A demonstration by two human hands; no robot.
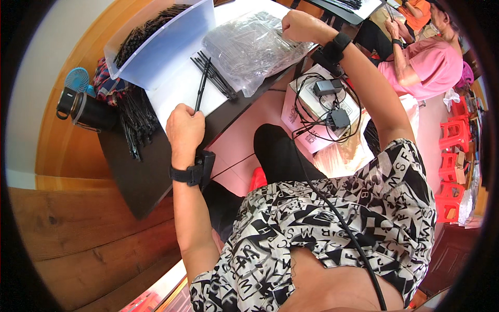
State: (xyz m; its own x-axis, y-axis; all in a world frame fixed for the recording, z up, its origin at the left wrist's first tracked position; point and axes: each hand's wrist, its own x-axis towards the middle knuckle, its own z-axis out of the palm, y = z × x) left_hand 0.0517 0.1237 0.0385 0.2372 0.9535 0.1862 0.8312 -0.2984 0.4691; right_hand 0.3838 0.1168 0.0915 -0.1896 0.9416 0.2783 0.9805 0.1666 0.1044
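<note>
My left hand (185,127) is closed around the lower end of a slim black rod (202,86), which points up and away over the white table covering. Beside that rod lies a small bunch of similar black rods (221,80). My right hand (306,26) has its fingers curled at the far right end of a clear plastic bag (249,47). Many thin translucent pieces fill the bag. What the right fingers pinch, if anything, is too small to make out. A translucent bin (179,44) full of black rods stands tilted behind my left hand.
More black rods (135,119) hang over the dark table's left side, near a black flask (86,109) and a blue fan (78,79). Cables and adapters (328,87) lie on a white box (301,117). A person in pink (431,67) sits at the right, near red stools (451,135).
</note>
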